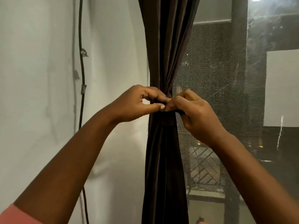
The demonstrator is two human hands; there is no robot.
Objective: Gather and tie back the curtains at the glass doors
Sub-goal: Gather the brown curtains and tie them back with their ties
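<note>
Head view: both arms reach up to the dark curtain, bunched beside the mesh screen. Left hand and right hand meet fingertip to fingertip at its cinched waist, each pinching the tie band.

Your two hands meet in the middle, left hand at nine o'clock of the curtain, right hand at three o'clock, wall and cable far toward nine, mesh screen behind toward three.
</note>
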